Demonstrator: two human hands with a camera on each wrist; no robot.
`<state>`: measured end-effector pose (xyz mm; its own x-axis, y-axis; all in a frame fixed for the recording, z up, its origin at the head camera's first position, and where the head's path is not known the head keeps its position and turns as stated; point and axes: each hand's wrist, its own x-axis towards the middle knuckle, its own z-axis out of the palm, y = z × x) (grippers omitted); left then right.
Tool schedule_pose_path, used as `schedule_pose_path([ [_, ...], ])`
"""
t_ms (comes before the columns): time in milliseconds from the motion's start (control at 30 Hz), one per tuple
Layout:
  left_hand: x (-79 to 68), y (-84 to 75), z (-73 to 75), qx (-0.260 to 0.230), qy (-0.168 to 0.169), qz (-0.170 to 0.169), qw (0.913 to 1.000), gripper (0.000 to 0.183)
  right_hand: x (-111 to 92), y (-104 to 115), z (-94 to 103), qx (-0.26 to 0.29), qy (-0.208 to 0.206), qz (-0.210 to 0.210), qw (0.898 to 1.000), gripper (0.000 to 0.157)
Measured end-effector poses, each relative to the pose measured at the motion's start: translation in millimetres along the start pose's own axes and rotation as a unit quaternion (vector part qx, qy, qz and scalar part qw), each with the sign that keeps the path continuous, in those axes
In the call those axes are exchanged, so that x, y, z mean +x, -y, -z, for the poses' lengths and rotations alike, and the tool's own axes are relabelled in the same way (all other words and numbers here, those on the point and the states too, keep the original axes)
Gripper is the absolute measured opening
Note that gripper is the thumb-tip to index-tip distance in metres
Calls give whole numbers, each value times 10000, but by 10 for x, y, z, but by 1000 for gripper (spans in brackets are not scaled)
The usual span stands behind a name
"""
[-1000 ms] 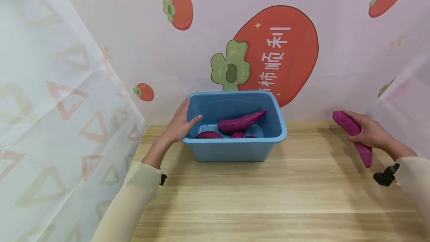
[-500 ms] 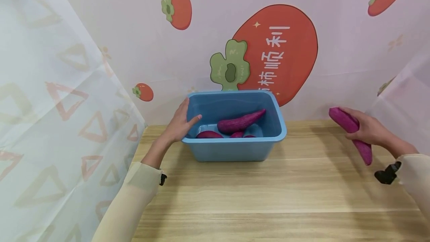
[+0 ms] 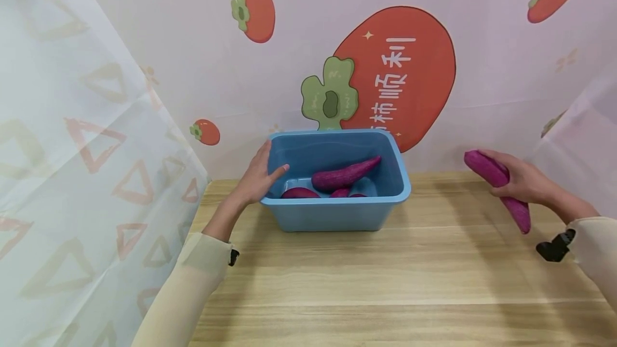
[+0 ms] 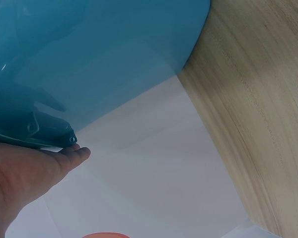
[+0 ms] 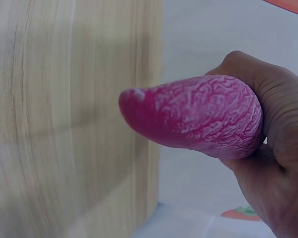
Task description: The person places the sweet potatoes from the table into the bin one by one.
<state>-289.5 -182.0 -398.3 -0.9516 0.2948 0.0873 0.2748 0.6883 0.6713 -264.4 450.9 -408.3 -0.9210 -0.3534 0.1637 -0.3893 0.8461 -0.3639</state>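
A purple sweet potato (image 3: 484, 167) is in my right hand (image 3: 525, 178), its fingers wrapped round the middle and the tapered end hanging downward. In the right wrist view, the same sweet potato (image 5: 198, 116) points away from the palm over the wood. My left hand (image 3: 255, 178) lies on the left rim of a blue plastic basin (image 3: 332, 216), fingers straight along the outside and thumb reaching over the rim. Inside the basin, a long sweet potato (image 3: 344, 174) leans up to the right. Several more, such as a sweet potato (image 3: 300, 193), are partly hidden behind the front wall.
The basin stands on a wooden table (image 3: 366, 283) close to the back wall (image 3: 159, 42), which is papered with tomato or persimmon prints. A white sheet with triangles (image 3: 120, 175) hangs on the left, and another pale sheet (image 3: 588, 149) closes the right side.
My right hand has moved left and a little up in the head view, carrying the sweet potato with it. The left hand and the basin have stayed in place.
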Motion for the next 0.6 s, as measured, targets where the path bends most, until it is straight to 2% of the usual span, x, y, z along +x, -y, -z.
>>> schedule_pose_path([
  [267,-1,13,-5,22,7,44,10000,95,35,125,22,82,141,-59,9998,102],
  [600,3,20,-5,0,2,21,10000,96,66,235,53,-56,92,102,9999,102],
])
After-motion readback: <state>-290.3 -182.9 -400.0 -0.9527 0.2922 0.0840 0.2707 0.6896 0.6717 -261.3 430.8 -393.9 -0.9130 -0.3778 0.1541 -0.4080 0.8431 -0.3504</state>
